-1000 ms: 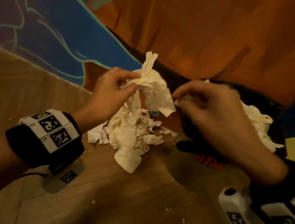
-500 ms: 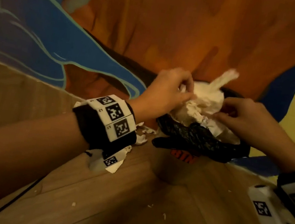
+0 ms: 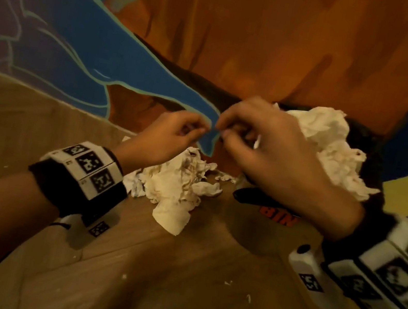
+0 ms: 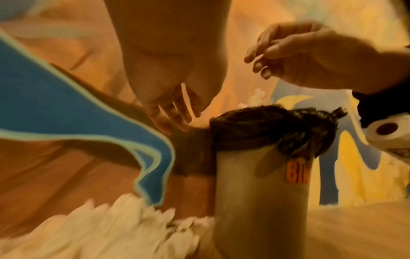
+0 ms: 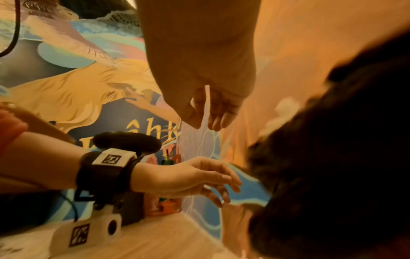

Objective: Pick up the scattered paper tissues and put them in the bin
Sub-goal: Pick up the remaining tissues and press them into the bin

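A heap of crumpled white tissues (image 3: pixel 182 180) lies on the wooden floor (image 3: pixel 174 285) left of the grey bin (image 4: pixel 261 184), which has a black liner (image 4: pixel 266 126) and an orange "BIN" label (image 3: pixel 277 216). More tissues (image 3: pixel 333 141) are piled high in the bin's mouth. My left hand (image 3: pixel 199 133) hovers above the floor heap with loosely bent fingers and nothing in it. My right hand (image 3: pixel 222 131) hangs beside it, left of the bin's rim, fingers loosely curled, with no tissue that I can make out. In the left wrist view the left fingers (image 4: pixel 175 119) are spread and empty.
A painted wall (image 3: pixel 245 39) in orange and blue stands right behind the bin and the heap. Small white paper crumbs (image 3: pixel 248 297) dot the floor nearer to me. In the right wrist view the liner (image 5: pixel 332 157) fills the right side.
Half a second ago both hands pressed a tissue into the bin. Now they have pulled back to the left, empty, and the tissue stays in the bin.
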The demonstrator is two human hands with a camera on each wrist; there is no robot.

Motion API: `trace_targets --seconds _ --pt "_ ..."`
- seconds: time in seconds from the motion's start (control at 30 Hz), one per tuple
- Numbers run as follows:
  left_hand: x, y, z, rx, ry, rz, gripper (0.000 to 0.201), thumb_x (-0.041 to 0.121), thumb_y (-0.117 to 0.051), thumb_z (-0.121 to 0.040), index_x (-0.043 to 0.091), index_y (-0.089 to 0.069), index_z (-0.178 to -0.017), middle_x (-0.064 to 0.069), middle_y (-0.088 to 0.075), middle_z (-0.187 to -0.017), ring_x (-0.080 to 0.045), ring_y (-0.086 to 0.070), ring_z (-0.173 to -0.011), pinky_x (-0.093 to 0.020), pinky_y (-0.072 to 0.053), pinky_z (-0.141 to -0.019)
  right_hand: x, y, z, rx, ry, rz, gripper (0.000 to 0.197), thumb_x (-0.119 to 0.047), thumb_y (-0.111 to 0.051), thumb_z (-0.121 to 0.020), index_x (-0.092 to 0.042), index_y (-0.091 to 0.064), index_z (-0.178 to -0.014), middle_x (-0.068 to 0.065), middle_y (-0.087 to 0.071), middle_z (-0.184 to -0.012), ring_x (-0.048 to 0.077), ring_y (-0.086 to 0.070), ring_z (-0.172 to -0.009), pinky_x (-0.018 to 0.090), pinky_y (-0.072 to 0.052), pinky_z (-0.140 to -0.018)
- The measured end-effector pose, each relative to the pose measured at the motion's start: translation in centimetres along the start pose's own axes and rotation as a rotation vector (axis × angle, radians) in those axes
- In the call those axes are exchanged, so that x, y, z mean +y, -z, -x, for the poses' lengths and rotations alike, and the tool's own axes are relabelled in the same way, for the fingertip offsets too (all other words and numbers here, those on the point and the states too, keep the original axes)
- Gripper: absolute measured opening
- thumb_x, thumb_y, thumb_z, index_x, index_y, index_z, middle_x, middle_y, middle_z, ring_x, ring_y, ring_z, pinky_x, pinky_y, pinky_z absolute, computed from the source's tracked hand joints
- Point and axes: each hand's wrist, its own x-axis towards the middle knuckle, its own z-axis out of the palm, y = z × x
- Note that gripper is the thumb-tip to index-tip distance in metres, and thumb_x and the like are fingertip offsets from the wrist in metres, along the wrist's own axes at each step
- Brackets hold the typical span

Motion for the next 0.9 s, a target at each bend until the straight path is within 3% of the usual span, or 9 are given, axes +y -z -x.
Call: trace_targets --seconds 0.1,0.2,0.3,0.43,0.53,0.63,0.77,0.83,0.9 --pt "-3.9 -0.2 2.7 -0.072 0.114 -0.026 0.019 0.02 -0.049 -0.097 0.018 -0.066 -0.106 0.004 -0.067 -0.098 -0.008 -0.062 -0.088 -0.025 -0.048 -0.075 -0.3 -4.8 -0.4 -0.146 0.029 -0.092 0.012 -0.011 -0.06 -0.087 -0.017 -0.067 -0.094 -0.004 -0.059 -0.095 0.001 -0.051 -0.081 0.008 -0.039 -0.071" --pt "-7.6 -1.5 5.1 -0.156 0.207 -0.098 0.019 0.016 -0.051 -0.095 0.017 -0.065 -0.107 0.003 -0.066 -0.103 -0.012 -0.062 -0.09 -0.025 -0.048 -0.076 0.7 -9.8 -0.3 -0.287 -0.041 -0.105 0.015 -0.007 -0.057 -0.087 -0.016 -0.067 -0.095 -0.001 -0.06 -0.097 0.007 -0.055 -0.089 0.018 -0.045 -0.075" --pt "-10.0 -3.7 7.1 -0.308 0.246 -0.247 0.024 0.016 -0.054 -0.093 0.016 -0.06 -0.116 -0.003 -0.059 -0.115 -0.018 -0.058 -0.101 -0.024 -0.044 -0.081 3.1 -14.4 0.3 -0.391 -0.211 -0.036 0.024 -0.001 -0.052 -0.087 -0.015 -0.065 -0.102 0.003 -0.059 -0.107 0.016 -0.055 -0.1 0.027 -0.047 -0.081" --pt "-11.4 -6.9 9.0 -0.52 0.203 -0.404 0.055 0.033 -0.054 -0.094 0.029 -0.031 -0.144 -0.005 -0.036 -0.138 -0.022 -0.044 -0.119 -0.03 -0.041 -0.094 7.0 -18.9 1.1 -0.454 -0.481 0.011 0.03 -0.001 -0.054 -0.086 -0.018 -0.054 -0.111 0.006 -0.053 -0.119 0.021 -0.051 -0.108 0.033 -0.047 -0.088" --pt "-11.7 -8.6 9.8 -0.609 0.118 -0.523 0.063 0.05 -0.046 -0.093 0.042 -0.014 -0.147 -0.005 -0.021 -0.148 -0.024 -0.036 -0.128 -0.04 -0.037 -0.101 9.7 -21.4 1.4 -0.374 -0.696 -0.093 0.039 -0.007 -0.06 -0.085 -0.023 -0.047 -0.118 0.006 -0.042 -0.131 0.027 -0.046 -0.118 0.044 -0.046 -0.097" --pt "-11.7 -9.2 10.2 -0.637 0.055 -0.566 0.052 0.05 -0.041 -0.096 0.033 -0.028 -0.144 -0.004 -0.024 -0.148 -0.023 -0.033 -0.128 -0.036 -0.035 -0.102 11.6 -23.1 2.2 -0.272 -0.77 -0.151 0.046 -0.019 -0.065 -0.084 -0.03 -0.045 -0.124 0.004 -0.036 -0.139 0.029 -0.038 -0.127 0.048 -0.039 -0.104" --pt "-11.5 -9.0 10.8 -0.605 0.061 -0.456 0.041 0.042 -0.048 -0.096 0.02 -0.046 -0.13 0.0 -0.036 -0.134 -0.016 -0.04 -0.116 -0.026 -0.037 -0.093 11.9 -24.3 4.0 -0.374 -0.681 -0.019 0.052 -0.041 -0.066 -0.085 -0.025 -0.045 -0.13 0.004 -0.043 -0.137 0.027 -0.038 -0.127 0.043 -0.036 -0.105" --pt "-11.6 -8.6 11.1 -0.583 0.068 -0.403 0.031 0.038 -0.051 -0.095 0.016 -0.052 -0.117 0.0 -0.04 -0.123 -0.016 -0.044 -0.106 -0.025 -0.04 -0.086 11.3 -24.5 4.7 -0.399 -0.58 0.081 0.043 -0.038 -0.061 -0.089 -0.021 -0.048 -0.127 0.004 -0.047 -0.132 0.027 -0.041 -0.123 0.04 -0.038 -0.102" --pt "-11.9 -8.3 11.5 -0.569 0.084 -0.367 0.016 0.031 -0.053 -0.094 0.017 -0.056 -0.101 0.002 -0.041 -0.115 -0.014 -0.046 -0.097 -0.02 -0.039 -0.076 10.9 -24.2 5.0 -0.385 -0.521 0.053 0.034 -0.025 -0.056 -0.093 -0.017 -0.052 -0.125 0.006 -0.053 -0.125 0.025 -0.049 -0.116 0.036 -0.043 -0.096"
